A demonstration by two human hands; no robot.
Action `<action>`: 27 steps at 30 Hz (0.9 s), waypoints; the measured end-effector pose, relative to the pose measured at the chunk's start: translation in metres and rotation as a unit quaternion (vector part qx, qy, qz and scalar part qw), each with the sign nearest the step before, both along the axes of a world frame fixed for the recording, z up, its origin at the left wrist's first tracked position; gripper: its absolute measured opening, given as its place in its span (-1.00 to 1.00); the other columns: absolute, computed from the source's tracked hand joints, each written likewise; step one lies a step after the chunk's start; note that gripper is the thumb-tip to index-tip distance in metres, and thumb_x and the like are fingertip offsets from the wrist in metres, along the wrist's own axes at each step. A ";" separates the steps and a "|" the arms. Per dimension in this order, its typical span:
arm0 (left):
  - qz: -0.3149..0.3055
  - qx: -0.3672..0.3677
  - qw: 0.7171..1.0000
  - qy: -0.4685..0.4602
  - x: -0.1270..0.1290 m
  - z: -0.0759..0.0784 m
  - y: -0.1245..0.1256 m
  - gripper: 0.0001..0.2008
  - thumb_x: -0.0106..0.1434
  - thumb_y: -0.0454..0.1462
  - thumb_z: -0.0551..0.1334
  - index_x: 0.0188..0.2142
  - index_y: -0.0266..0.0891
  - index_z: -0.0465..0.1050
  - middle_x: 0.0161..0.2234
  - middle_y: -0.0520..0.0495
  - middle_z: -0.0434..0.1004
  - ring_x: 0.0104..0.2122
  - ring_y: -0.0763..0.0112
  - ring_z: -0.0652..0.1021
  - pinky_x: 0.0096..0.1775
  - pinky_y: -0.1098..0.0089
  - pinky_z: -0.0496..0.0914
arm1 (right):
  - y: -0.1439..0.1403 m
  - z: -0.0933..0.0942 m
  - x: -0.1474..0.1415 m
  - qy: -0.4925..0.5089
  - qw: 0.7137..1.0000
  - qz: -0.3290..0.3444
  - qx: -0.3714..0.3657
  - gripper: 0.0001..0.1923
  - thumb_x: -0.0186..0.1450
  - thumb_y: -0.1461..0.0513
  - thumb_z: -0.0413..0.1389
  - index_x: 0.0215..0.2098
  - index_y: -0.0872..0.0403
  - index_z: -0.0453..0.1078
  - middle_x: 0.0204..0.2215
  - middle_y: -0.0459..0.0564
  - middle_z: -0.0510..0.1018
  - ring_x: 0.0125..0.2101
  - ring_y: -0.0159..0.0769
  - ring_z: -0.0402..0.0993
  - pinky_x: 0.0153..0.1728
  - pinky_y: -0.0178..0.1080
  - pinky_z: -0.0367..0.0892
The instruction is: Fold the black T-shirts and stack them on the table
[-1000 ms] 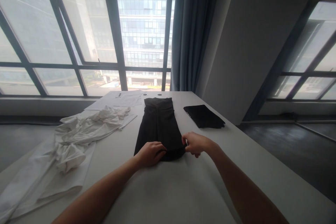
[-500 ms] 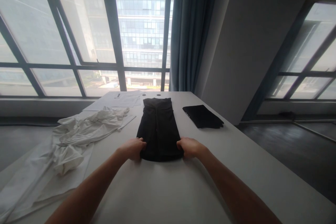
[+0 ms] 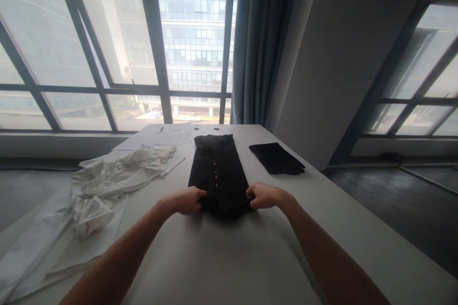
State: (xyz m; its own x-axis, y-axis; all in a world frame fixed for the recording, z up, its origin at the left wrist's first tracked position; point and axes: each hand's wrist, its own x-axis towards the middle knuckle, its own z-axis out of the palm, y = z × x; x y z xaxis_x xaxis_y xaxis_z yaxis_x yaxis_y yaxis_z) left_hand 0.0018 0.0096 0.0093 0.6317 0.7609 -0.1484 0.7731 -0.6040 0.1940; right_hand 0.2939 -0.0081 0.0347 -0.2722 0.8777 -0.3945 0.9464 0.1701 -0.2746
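Black folded garment [image 3: 219, 171] lies lengthwise on the white table [image 3: 229, 257], its near edge pinched at both corners: left hand [image 3: 188, 200] closed on the left corner, right hand [image 3: 264, 195] closed on the right. Bare tabletop runs from the grip toward the person; a crumpled white cloth [image 3: 107, 181] lies well left, a folded black piece [image 3: 276, 158] beyond and right, near the table's right edge.

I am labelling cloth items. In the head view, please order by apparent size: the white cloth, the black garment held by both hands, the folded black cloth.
1. white cloth
2. black garment
3. folded black cloth, though it lies farther away, so unsure.
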 end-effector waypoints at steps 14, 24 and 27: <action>-0.155 -0.308 0.929 -0.131 -0.011 0.068 -0.038 -0.79 0.08 -0.20 0.35 -0.28 -0.23 0.58 -0.45 0.06 0.56 -0.48 0.42 0.50 -0.47 0.51 0.37 | -0.022 0.052 0.016 0.326 0.931 0.134 -0.092 -0.79 0.13 0.19 0.16 -0.29 0.12 0.40 -0.41 -0.11 0.43 -0.40 -0.37 0.35 -0.33 -0.31 0.28; 0.096 0.137 0.917 -0.361 -0.018 0.024 0.069 -0.63 0.21 -0.14 0.22 -0.03 -0.20 0.51 -0.23 -0.07 0.61 -0.31 0.29 0.56 -0.20 0.29 0.46 | 0.069 0.008 0.013 0.352 0.904 -0.070 0.232 -0.70 0.33 0.17 -0.04 -0.05 0.14 0.34 -0.18 0.04 0.53 -0.17 -0.24 0.45 -0.09 -0.22 0.34; 0.158 0.167 0.892 -0.389 -0.015 -0.004 0.101 -0.65 0.20 -0.17 0.22 -0.04 -0.20 0.49 -0.19 -0.08 0.62 -0.26 0.26 0.57 -0.12 0.24 0.46 | 0.097 -0.014 0.007 0.352 0.888 -0.121 0.268 -0.64 0.35 0.15 -0.05 0.03 0.16 0.32 -0.06 0.11 0.53 -0.08 -0.23 0.46 -0.04 -0.22 0.33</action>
